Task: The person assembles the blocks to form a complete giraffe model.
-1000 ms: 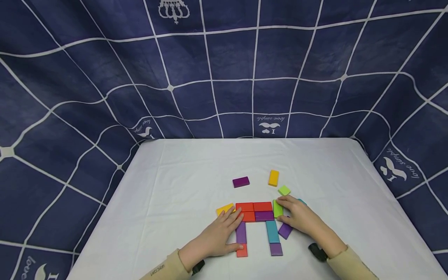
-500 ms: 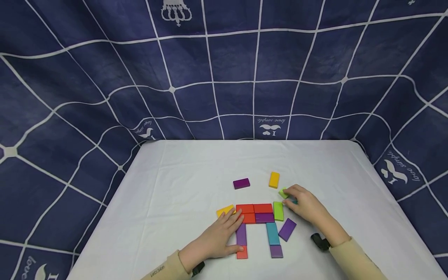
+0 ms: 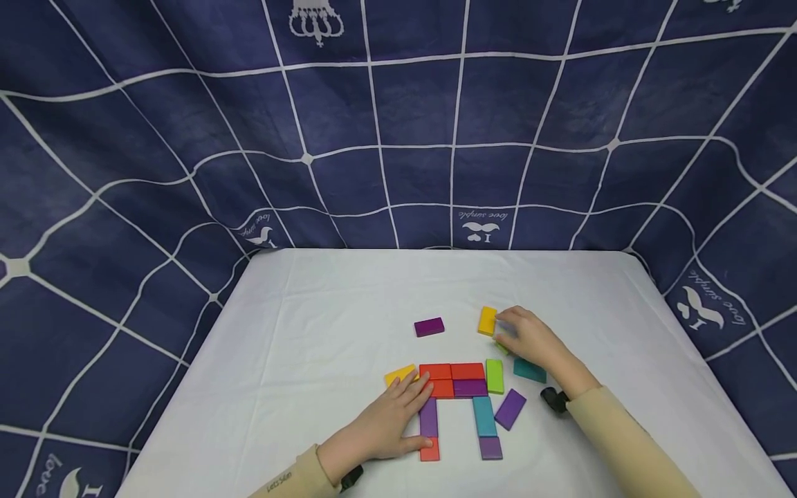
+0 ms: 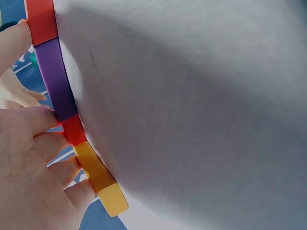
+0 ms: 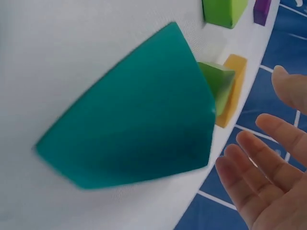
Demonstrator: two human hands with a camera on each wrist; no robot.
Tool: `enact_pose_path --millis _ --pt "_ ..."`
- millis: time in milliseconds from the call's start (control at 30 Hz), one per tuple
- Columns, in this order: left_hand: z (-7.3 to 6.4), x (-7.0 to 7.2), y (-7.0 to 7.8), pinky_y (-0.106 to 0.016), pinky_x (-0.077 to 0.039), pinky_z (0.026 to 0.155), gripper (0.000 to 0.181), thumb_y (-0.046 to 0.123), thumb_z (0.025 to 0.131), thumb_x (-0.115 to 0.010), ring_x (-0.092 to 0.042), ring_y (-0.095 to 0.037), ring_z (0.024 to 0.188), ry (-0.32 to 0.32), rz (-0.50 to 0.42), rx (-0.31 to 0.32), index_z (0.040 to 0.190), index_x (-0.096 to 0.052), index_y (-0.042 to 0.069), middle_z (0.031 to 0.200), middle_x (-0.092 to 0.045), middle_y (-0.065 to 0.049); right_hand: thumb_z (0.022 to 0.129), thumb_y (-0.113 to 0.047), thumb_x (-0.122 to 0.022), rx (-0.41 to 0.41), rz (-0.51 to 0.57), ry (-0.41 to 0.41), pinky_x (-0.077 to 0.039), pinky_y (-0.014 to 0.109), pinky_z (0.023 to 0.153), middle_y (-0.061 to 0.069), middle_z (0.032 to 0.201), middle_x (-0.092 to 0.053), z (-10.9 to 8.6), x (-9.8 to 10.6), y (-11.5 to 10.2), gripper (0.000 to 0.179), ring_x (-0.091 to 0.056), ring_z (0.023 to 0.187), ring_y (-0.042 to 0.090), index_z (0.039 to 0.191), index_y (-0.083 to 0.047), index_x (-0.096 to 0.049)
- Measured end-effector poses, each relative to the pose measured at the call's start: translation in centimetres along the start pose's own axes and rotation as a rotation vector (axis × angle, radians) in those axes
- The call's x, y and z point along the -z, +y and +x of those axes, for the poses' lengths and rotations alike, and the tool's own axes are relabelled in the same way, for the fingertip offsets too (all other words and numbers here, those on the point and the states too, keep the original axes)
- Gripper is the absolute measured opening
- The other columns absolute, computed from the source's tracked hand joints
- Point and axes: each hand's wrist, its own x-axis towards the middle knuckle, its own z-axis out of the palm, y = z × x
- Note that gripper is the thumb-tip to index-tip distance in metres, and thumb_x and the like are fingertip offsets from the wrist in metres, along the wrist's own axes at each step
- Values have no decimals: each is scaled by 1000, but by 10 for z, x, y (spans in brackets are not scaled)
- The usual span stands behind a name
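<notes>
Flat coloured wooden blocks lie on the table in an arch-like pattern. My left hand (image 3: pixel 386 425) rests along its left side, its fingers on the top red block (image 3: pixel 441 389) and by the yellow block (image 3: pixel 398 374). Its thumb touches the lower red block (image 3: pixel 428 454), and a purple block (image 4: pixel 56 79) lies between thumb and fingers. My right hand (image 3: pixel 529 337) hovers with loosely bent fingers beside another yellow block (image 3: pixel 488 320), partly covering a small green block (image 3: pixel 501 348). The right wrist view shows nothing between those fingers.
A teal block (image 3: pixel 529 370) lies under the right wrist. Near it are a lime block (image 3: pixel 495 377) and a tilted purple block (image 3: pixel 510 409). A dark purple block (image 3: pixel 429 327) sits farther back. A blue curtain (image 3: pixel 411 124) rises behind the white table (image 3: pixel 336 290).
My right hand has left the lime block beside the pattern and moved away over the small green block toward the yellow one, uncovering the teal block. My left hand stays in place.
</notes>
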Motion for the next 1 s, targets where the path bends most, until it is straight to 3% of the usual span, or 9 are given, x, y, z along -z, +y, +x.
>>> enact_pose_path --millis 267,500,1000 --pt "-1 0 1 -46 -25 121 86 63 92 -52 -17 -28 153 2 1 -5 157 -26 12 165 -19 -4 90 -27 -71 -72 23 -67 -40 56 109 23 140 -51 23 -12 5 59 -50 127 41 138 2 -53" --pt "-1 -1 0 -47 -25 122 86 64 92 -51 -16 -27 153 2 -3 2 157 -26 13 165 -19 -3 92 -24 -70 -64 3 -122 -37 54 112 23 144 -49 31 -16 4 60 -47 133 41 141 4 -49" --pt "0 -8 -3 -47 -25 121 86 65 93 -49 -16 -29 153 21 -6 -19 157 -26 12 165 -19 -4 90 -22 -72 8 23 -141 -38 56 110 22 142 -52 5 -14 8 57 -48 132 42 139 1 -53"
